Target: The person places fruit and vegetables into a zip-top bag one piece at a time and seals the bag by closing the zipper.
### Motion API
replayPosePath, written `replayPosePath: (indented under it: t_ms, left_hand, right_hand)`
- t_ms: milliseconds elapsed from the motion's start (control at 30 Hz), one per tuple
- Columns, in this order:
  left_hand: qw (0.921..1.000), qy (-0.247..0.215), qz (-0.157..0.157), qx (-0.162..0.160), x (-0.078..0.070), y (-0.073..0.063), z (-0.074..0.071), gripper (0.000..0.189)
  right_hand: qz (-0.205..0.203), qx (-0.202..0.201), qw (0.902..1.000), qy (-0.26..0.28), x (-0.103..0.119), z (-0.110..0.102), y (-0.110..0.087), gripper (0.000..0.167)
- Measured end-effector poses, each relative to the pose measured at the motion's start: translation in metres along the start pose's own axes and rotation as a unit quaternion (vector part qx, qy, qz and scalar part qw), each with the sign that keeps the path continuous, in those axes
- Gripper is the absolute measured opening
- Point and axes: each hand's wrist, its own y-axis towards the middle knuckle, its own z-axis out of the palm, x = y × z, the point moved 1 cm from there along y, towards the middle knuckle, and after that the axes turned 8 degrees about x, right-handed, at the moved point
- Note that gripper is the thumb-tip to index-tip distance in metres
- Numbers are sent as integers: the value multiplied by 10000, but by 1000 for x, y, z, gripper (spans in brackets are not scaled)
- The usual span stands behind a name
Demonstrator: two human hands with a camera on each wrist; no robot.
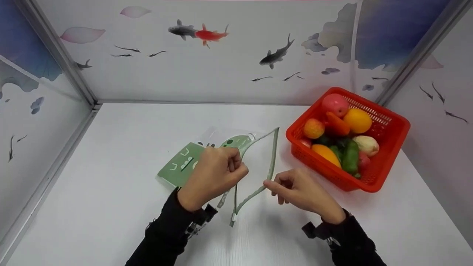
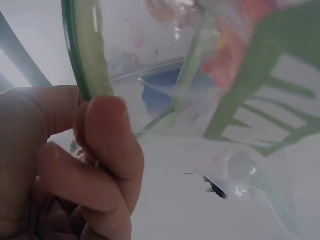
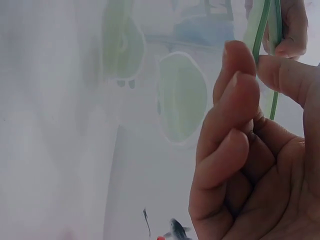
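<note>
A clear plastic zip bag (image 1: pixel 274 151) with green edging is held up, its mouth spread into a diamond shape. My left hand (image 1: pixel 218 173) grips the green edge on the left side, fingers curled. On the other side, thumb and fingertips of my right hand (image 1: pixel 305 190) pinch the opposite edge. In the left wrist view, the bag's see-through film bears a green print (image 2: pixel 280 100) with white blocks. Two pale green oval prints show in the right wrist view. Left of my left hand appears a green cartoon-face panel (image 1: pixel 181 166); whether it belongs to the bag, I cannot tell.
A red plastic basket (image 1: pixel 391 147) of fruit and vegetables stands to the right, behind my right hand. It holds an orange (image 1: pixel 357 120), a carrot (image 1: pixel 337 123) and a green pepper (image 1: pixel 350 157), among others. White walls with painted fish enclose the white table (image 1: pixel 92 192).
</note>
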Motion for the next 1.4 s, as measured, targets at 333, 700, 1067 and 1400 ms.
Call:
replayPosePath:
  t_ms: [333,700,1067,1400]
  left_hand:
    - [10000,67,5,-57,1,2,-5,17]
    - [9999,59,-89,-54,3,4,-8,19]
    - [10000,22,-49,-62,1,0,-9,19]
    - [9998,97,-65,-141,2,-4,-12,19]
  right_hand:
    - [517,-2425,9584,-1415,-24,-61,-24,27]
    - [1600,-1530,9472,-2319,-51,-77,-33,51]
    - [1537,-1238,9474,-2519,-36,-69,-38,46]
    - [1341,-534,9485,-2819,4,-36,-43,37]
